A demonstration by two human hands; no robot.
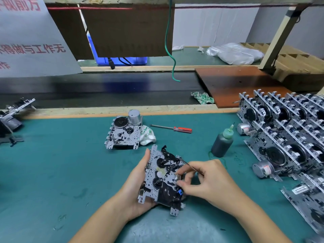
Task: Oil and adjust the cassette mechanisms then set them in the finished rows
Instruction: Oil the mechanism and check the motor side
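My left hand (135,186) grips a cassette mechanism (163,179) from below and from the left, holding it tilted above the green mat. My right hand (206,179) pinches thin metal tweezers (188,163), with the tip on the mechanism's right side and the fingertips touching its edge. A second mechanism (122,134) with a silver motor lies flat on the mat further back. The dark oil bottle (222,142) with a green nozzle stands upright to the right. Rows of mechanisms (284,130) stand on edge at the far right.
A red-handled screwdriver (175,128) lies behind the held unit. A white rag (147,135) sits beside the second mechanism. More mechanism parts (12,116) sit at the left edge. A black conveyor belt (105,90) and a brown board (236,85) run behind the mat. A green cable (169,41) hangs down.
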